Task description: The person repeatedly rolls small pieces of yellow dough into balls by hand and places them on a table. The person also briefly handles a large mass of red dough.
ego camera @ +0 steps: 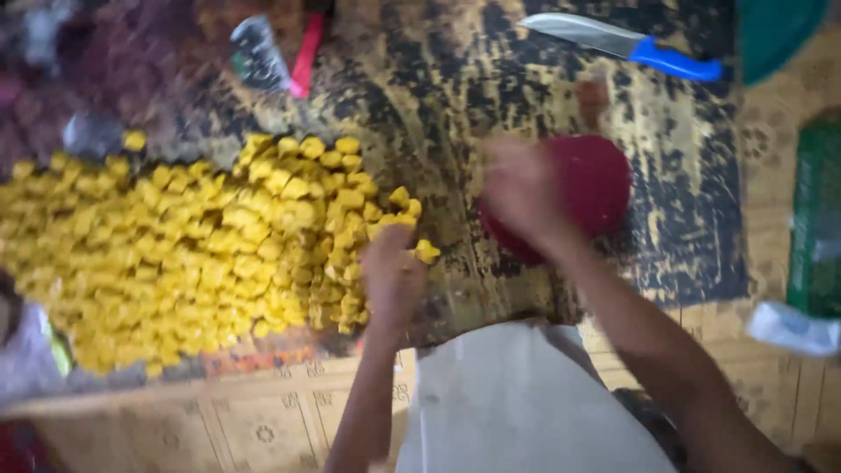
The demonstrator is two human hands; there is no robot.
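Note:
A big heap of small yellow chunks (201,245) covers the left half of a worn dark board (491,96). My left hand (392,278) rests at the heap's right edge, fingers curled by a loose yellow chunk (427,251); blur hides whether it holds anything. My right hand (524,188) is blurred and lies over the left side of a round dark red object (596,180) on the board. Whether it grips that object is unclear.
A knife with a blue handle (674,61) lies at the board's far right. A red-handled tool (305,57) and a crumpled wrapper (258,52) sit at the far edge. Green items (815,219) and a clear bag (793,328) are at the right. White cloth (517,403) covers my lap.

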